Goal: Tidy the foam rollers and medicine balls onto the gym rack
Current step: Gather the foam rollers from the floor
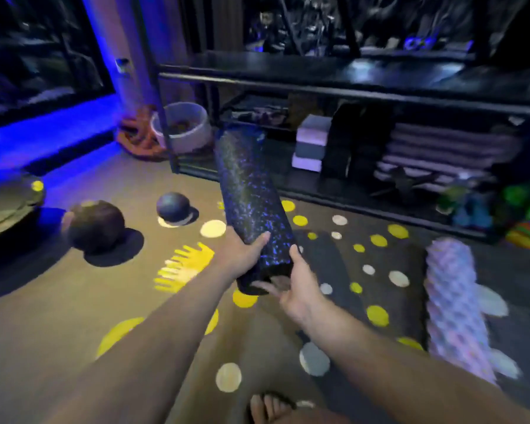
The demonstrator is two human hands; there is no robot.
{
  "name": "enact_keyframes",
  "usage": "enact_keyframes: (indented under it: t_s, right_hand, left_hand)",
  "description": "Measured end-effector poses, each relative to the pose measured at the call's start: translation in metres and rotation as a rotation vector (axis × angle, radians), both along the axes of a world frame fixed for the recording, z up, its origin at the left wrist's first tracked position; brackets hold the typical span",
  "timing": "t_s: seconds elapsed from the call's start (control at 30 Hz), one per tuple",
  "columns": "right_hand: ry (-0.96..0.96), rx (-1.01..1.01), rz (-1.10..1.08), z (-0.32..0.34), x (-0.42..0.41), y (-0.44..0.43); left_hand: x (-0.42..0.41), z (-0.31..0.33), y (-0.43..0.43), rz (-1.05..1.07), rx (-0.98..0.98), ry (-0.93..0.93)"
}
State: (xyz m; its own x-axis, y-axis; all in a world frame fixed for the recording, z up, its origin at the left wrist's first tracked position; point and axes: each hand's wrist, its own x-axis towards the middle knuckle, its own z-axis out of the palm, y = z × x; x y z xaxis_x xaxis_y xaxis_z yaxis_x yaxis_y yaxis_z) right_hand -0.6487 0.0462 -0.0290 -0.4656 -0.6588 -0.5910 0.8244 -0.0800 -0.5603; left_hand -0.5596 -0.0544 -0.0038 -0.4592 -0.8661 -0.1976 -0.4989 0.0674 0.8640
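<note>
I hold a long black foam roller with blue speckles (pixel 248 194) off the floor, its far end pointing at the black gym rack (pixel 334 90). My left hand (pixel 242 252) grips its near end from the left. My right hand (pixel 297 286) cups the same end from the right and below. A pale bumpy foam roller (pixel 453 301) lies on the floor at the right. Two dark medicine balls rest on the floor at the left: a larger one (pixel 95 226) and a smaller one (pixel 172 207).
The rack's lower shelf holds foam blocks (pixel 311 142), dark items and stacked mats (pixel 441 154). A white bucket (pixel 182 125) and orange rope (pixel 138 133) sit left of the rack. A round dark disc (pixel 6 206) lies far left. My bare foot (pixel 270 407) shows below.
</note>
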Motion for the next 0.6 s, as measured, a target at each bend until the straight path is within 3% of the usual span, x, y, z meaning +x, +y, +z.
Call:
enact_keyframes:
  t_s: [0.2,0.27,0.37,0.47,0.6]
  right_hand:
    - [-0.213,0.041,-0.352,-0.070,-0.034,0.030]
    - [-0.193,0.057,-0.385,-0.085,-0.039,0.041]
    - [-0.098,0.225,-0.358,-0.093,-0.038,0.056]
    - [-0.035,0.326,-0.280,-0.086,-0.031,0.062]
    - [0.137,0.380,-0.114,-0.060,0.001,0.038]
  left_hand:
    - [-0.017,-0.103,0.069,-0.259,0.041,-0.084]
    - [-0.017,-0.129,0.074,-0.366,0.033,-0.150]
    - [-0.016,-0.134,0.081,-0.473,0.097,-0.157]
    - [-0.002,-0.111,0.076,-0.546,0.039,-0.347]
    - [0.054,-0.060,0.019,-0.457,-0.032,-0.520]
